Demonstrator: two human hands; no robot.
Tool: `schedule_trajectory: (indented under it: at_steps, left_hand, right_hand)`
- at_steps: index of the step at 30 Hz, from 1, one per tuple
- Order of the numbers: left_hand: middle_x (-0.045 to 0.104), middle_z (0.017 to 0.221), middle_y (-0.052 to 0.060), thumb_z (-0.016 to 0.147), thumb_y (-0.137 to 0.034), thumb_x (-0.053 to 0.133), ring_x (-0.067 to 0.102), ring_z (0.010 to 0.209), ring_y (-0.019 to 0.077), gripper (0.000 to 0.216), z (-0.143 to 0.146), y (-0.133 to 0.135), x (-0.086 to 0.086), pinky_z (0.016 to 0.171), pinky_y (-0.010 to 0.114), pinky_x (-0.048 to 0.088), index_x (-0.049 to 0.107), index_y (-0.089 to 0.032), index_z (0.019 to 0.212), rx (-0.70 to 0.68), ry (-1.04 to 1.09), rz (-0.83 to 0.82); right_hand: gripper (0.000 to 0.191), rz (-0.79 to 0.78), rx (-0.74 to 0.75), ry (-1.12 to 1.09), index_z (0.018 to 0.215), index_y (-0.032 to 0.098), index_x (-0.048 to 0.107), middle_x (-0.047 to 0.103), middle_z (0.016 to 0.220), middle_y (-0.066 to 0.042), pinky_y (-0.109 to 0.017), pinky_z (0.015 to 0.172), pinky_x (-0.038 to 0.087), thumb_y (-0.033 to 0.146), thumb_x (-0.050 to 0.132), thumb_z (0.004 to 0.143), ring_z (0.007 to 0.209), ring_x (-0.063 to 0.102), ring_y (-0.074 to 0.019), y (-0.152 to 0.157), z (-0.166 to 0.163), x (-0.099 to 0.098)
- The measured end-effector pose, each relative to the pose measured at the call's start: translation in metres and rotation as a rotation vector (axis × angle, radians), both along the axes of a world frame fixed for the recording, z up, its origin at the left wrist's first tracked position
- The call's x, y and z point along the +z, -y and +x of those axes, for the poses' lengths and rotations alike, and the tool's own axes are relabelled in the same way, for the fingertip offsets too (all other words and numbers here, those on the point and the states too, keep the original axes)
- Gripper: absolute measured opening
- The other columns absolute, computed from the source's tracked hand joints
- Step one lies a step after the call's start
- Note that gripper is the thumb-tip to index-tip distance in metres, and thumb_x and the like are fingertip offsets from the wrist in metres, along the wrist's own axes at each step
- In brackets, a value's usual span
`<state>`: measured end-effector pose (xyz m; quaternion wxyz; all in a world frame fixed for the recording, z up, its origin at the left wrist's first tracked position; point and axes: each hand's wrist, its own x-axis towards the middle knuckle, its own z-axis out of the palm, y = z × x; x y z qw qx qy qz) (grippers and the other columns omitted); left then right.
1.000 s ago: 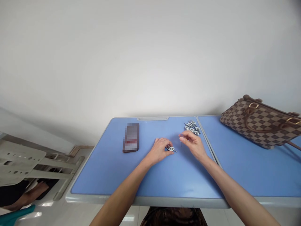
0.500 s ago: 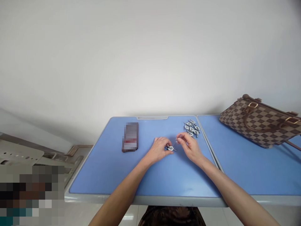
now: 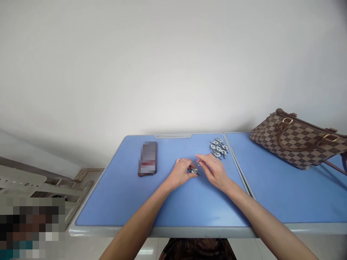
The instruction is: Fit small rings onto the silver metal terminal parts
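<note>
A small metal piece (image 3: 193, 171) sits low over the tabletop (image 3: 162, 209), and the left hand (image 3: 179, 174) comes at it from nine o'clock, its grip clamped on it between thumb and fingers. From three o'clock the right hand (image 3: 216, 172) leans in, thumb and fingers drawn together on what looks like a thin shiny sliver (image 3: 198, 166), its tip just beside the piece. Between one and two o'clock from there lies a loose heap of similar metal parts (image 3: 218, 147); at ten o'clock a phone (image 3: 148, 159) lies flat, and between two and three o'clock, on the neighbouring surface, rests a checked handbag (image 3: 295, 141).

What could go wrong, I'd judge: the sliver skids off the metal and nicks a left fingertip, if the push is slanted; or so small a piece twists loose, because only its edge is pinched. A careless right wrist could also scatter the heap close behind it.

I can't make out the piece's far end, covered by the left fingers, nor the sliver's upper part inside the right hand. The phone's screen and a patch at eight o'clock, below a pale chair (image 3: 18, 180), are blurred into squares, and the handbag runs out of sight at three o'clock
</note>
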<state>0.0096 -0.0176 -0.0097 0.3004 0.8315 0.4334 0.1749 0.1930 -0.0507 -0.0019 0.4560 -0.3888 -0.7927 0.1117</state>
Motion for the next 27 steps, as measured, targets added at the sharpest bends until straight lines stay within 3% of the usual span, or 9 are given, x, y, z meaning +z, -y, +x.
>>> schedule_trajectory:
  at_steps: [5,10,23,27]
  left_hand:
    - [0.067,0.088,0.001,0.076,-0.029,0.071,0.059,0.09,0.0212,0.018,0.002,0.0,-0.001,0.082,0.035,0.035,0.058,-0.018,0.082,0.014,-0.009,0.034]
    - [0.068,0.088,0.001,0.075,-0.029,0.071,0.059,0.091,0.0214,0.018,0.002,0.0,-0.001,0.081,0.035,0.035,0.057,-0.018,0.08,0.007,-0.016,0.032]
    - [0.069,0.091,0.0,0.074,-0.027,0.071,0.061,0.093,0.0213,0.017,0.0,0.0,-0.001,0.085,0.035,0.034,0.058,-0.019,0.08,-0.013,0.018,0.016]
    - [0.069,0.09,-0.001,0.075,-0.03,0.071,0.061,0.092,0.0207,0.017,0.0,0.0,-0.002,0.085,0.034,0.035,0.059,-0.019,0.082,-0.014,0.017,0.014]
  right_hand:
    - [0.025,0.03,-0.053,0.053,0.119,0.023,0.056,0.066,0.089,-0.006,-0.035,0.073,0.05,0.02,0.048,0.095,0.08,0.06,-0.0196,0.002,-0.008,-0.002]
    - [0.027,-0.028,-0.101,-0.031,0.12,0.023,0.056,0.064,0.09,-0.006,-0.034,0.072,0.05,0.019,0.046,0.095,0.08,0.059,-0.0189,0.0,-0.011,-0.006]
    - [0.033,-0.183,0.079,-0.152,0.128,0.023,0.049,0.063,0.091,-0.004,-0.033,0.079,0.05,0.019,0.038,0.097,0.083,0.06,-0.0165,-0.002,-0.012,-0.004]
    - [0.027,-0.187,0.019,-0.112,0.122,0.021,0.049,0.062,0.095,-0.006,-0.035,0.081,0.05,0.023,0.041,0.097,0.087,0.06,-0.018,-0.004,-0.008,-0.007]
